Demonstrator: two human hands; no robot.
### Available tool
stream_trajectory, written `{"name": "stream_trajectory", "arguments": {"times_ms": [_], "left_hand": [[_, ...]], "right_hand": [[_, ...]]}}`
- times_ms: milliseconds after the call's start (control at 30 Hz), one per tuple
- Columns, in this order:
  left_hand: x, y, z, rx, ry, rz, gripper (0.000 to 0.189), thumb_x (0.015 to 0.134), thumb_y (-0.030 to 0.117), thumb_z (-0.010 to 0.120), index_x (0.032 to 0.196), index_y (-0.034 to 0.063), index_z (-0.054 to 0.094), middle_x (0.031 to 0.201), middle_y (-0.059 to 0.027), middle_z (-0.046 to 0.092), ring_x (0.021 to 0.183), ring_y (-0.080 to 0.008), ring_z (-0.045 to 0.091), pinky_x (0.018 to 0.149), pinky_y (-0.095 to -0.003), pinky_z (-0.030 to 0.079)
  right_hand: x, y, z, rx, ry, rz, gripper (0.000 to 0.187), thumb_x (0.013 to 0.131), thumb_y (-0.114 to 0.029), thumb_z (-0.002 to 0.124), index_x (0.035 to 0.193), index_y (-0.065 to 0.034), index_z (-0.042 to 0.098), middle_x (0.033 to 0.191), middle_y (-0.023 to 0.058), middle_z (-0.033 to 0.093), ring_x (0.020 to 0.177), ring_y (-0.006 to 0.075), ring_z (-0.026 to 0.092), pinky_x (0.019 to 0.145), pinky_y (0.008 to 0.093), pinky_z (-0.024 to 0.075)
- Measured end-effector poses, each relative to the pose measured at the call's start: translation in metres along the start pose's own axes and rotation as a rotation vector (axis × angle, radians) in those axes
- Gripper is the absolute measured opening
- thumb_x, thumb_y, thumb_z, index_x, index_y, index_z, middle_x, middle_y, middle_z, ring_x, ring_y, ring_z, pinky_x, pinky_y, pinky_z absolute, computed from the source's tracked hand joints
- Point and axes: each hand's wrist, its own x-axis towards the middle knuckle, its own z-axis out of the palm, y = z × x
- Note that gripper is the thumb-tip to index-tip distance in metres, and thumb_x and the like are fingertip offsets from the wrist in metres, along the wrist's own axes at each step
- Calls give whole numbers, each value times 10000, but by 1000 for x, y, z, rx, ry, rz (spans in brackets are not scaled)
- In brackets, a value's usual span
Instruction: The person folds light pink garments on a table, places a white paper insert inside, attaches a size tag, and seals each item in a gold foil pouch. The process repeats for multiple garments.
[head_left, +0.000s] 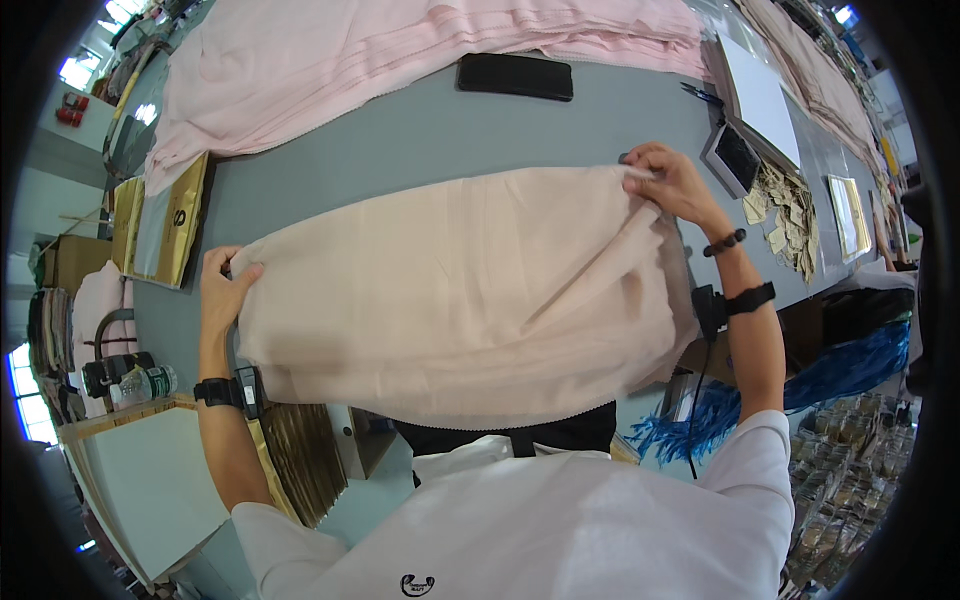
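A folded peach fabric panel (450, 285) spreads across the grey table in front of me, its serrated lower edge hanging over the front near my waist. My left hand (227, 281) pinches its far left corner, thumb on top. At the opposite end, my right hand (667, 180) grips the far right corner between thumb and fingers. Slanting creases run from that corner toward the middle of the cloth. Beyond the panel lies a large pile of pale pink fabric (420, 45) with layered edges.
A black smartphone (515, 77) lies by the pink pile. Gold packaging bags (169, 225) sit at the left. To the right are a pen (702, 93), an ink pad (731, 157), a white-topped box (759, 101) and loose paper tags (784, 214). A plastic bottle (144, 385) stands lower left.
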Motion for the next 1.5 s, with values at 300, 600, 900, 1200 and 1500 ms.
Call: {"name": "stream_trajectory", "arguments": {"times_ms": [300, 600, 900, 1200, 1500], "left_hand": [[98, 52, 16, -32, 296, -24, 306, 976, 297, 748, 952, 4, 664, 890, -53, 632, 827, -152, 535, 747, -320, 445], [-21, 16, -33, -824, 476, 100, 336, 989, 123, 735, 1280, 5, 612, 1261, -89, 651, 1145, -171, 619, 1030, -315, 472], [-159, -24, -43, -462, -160, -243, 422, 920, 134, 789, 1293, -23, 668, 1055, -55, 679, 999, -141, 624, 890, -281, 488], [-139, 19, 10, -212, 158, -247, 512, 831, 129, 870, 1296, -3, 703, 957, -15, 665, 820, -104, 565, 734, -268, 488], [-141, 47, 12, 4, 297, -146, 242, 879, 160, 840, 1046, 6, 759, 718, -26, 647, 636, -123, 562, 635, -284, 499]], "right_hand": [[96, 5, -20, -204, 356, 121, 387, 1043, -347, 638, 887, 7, 638, 701, 167, 657, 695, 244, 688, 616, 409, 473], [-38, -50, -73, 90, 392, -58, 303, 1111, -286, 550, 1067, -25, 696, 844, 32, 610, 808, 112, 549, 731, 279, 461], [-159, -66, -52, -179, -203, -81, 252, 1035, -257, 666, 1048, -37, 788, 1275, 133, 736, 1197, 335, 639, 1002, 416, 509], [-107, -56, 45, -443, 62, -129, 512, 1069, -277, 570, 1546, -103, 503, 1609, 158, 467, 1509, 339, 403, 1244, 454, 296], [-92, -22, 55, -561, 36, -114, 559, 1101, -340, 475, 1616, -131, 415, 1690, 129, 357, 1583, 307, 277, 1294, 450, 150]]}}
